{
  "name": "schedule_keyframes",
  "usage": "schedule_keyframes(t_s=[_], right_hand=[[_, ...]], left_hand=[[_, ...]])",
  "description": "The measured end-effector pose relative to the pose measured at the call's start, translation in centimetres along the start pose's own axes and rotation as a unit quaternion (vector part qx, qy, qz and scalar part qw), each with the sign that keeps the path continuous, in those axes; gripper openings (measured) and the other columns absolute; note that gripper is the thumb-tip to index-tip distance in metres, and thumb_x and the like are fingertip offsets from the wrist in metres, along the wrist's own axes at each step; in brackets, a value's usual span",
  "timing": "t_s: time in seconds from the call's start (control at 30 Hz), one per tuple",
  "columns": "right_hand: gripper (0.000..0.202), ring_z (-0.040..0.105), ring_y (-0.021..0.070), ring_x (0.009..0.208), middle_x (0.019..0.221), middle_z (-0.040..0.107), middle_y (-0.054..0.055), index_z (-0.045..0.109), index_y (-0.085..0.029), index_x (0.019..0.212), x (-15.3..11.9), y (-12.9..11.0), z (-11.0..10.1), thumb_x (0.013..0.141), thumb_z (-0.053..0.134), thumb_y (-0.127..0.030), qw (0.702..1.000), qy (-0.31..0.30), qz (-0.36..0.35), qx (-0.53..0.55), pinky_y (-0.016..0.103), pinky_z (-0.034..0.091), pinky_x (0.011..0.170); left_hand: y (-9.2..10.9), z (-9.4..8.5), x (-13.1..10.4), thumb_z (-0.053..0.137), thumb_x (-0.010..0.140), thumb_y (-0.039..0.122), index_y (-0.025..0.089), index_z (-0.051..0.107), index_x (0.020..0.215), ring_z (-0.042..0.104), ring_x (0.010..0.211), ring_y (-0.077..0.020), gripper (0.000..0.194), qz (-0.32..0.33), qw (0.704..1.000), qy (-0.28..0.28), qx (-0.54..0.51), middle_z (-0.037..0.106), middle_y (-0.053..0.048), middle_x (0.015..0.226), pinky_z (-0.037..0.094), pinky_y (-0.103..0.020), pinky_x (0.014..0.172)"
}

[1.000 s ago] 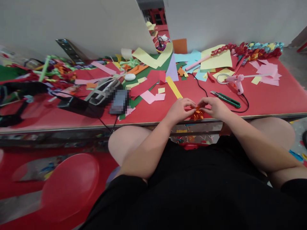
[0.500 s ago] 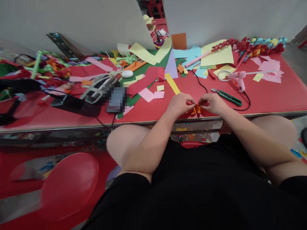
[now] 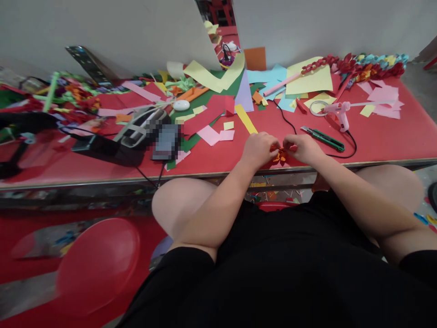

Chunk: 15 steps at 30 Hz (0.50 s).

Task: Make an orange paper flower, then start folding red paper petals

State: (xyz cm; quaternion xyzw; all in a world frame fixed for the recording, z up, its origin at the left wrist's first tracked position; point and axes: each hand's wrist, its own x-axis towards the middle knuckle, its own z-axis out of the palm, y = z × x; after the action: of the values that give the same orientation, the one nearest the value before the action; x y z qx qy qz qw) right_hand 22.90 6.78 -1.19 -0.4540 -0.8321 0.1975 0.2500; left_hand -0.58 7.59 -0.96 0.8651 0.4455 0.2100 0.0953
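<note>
the left hand (image 3: 261, 149) and right hand (image 3: 301, 148) pinch a small orange folded-paper piece (image 3: 281, 156) between their fingertips, its petal-like folds hanging just below the grip near the table's (image 3: 382, 141) front edge, though it seems too small to tell exactly where each fingertip presses.

The single view comes from the wearer's head, facing forward and steeply down past the black shirt (image 3: 273, 269) and forearms. The near edge of the red tabletop (image 3: 385, 146) crosses mid-picture; the pale wall (image 3: 119, 32) fills the top. The torso is closest, the hands farther off. No second view shares the scene.
</note>
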Motion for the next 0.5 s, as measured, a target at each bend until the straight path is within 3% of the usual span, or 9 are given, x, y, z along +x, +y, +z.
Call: schedule_keyframes(t_s=[0.13,0.33,0.5], right_hand=[[0.025,0.082,0.0271,0.095,0.103,0.089,0.004,0.086,-0.028,0.1,0.0,0.3,-0.1,0.089,0.074,-0.009,1.0,-0.019,-0.011,-0.02,0.036,0.059,0.087],[0.041,0.083,0.0301,0.108,0.116,0.091,0.006,0.088,-0.029,0.117,-0.4,0.7,-0.7,0.089,0.07,-0.005,0.999,-0.033,-0.003,-0.014,0.041,0.062,0.098],[0.027,0.084,0.0302,0.105,0.115,0.09,0.012,0.085,-0.022,0.117,-1.6,1.1,-0.9,0.092,0.076,-0.015,0.994,0.017,0.09,0.066,0.047,0.067,0.099]], left_hand=[[0.4,0.2,0.0,0.077,0.091,0.023,0.027,0.087,0.094,0.072,0.099,-0.0337,0.011,-0.013,1.0,0.002,0.009,0.085,-0.01,0.095,0.052,-0.049,0.091],[0.6,0.0,-0.4,0.073,0.097,0.028,0.029,0.089,0.098,0.074,0.102,-0.0332,0.016,-0.027,1.0,0.006,-0.012,0.087,-0.009,0.104,0.053,-0.05,0.095],[0.9,-0.3,-1.3,0.071,0.1,0.027,0.027,0.084,0.101,0.076,0.111,-0.0305,0.013,-0.059,0.993,0.053,-0.086,0.088,-0.007,0.118,0.057,-0.047,0.1]])
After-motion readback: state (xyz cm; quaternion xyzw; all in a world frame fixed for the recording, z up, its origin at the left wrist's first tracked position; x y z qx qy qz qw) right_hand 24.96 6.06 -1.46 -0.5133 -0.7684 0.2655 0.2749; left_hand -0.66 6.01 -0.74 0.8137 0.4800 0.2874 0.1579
